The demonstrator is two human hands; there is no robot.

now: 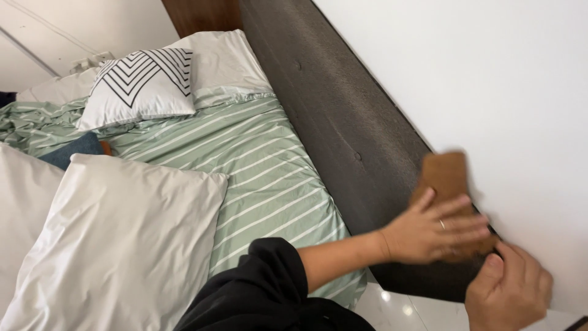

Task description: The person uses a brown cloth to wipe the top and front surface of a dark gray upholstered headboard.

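- One brown cloth is seen on the top edge of the dark grey headboard, just against the white wall; it looks a little blurred.
- The left hand is laid flat on the lower part of the cloth, with the fingers spread and pressed on it (one ring is worn on a finger).
- The right hand is placed just beside the left one, at the lower end of the cloth; its fingers are curled, but whether the cloth is pinched by them cannot be told, since the contact is hidden.
- One black sleeve is pushed up on the left arm, so the forearm is bare.
- Four pillows are counted on the bed: one large white pillow in front, one white pillow with black line pattern, and two plain white pillows behind it (the second is only partly visible at).
- One green sheet with white stripes is spread over the mattress, with some wrinkles at the left.
- One dark blue piece of fabric is seen between the pillows.
- A glossy white floor is visible under the headboard end.
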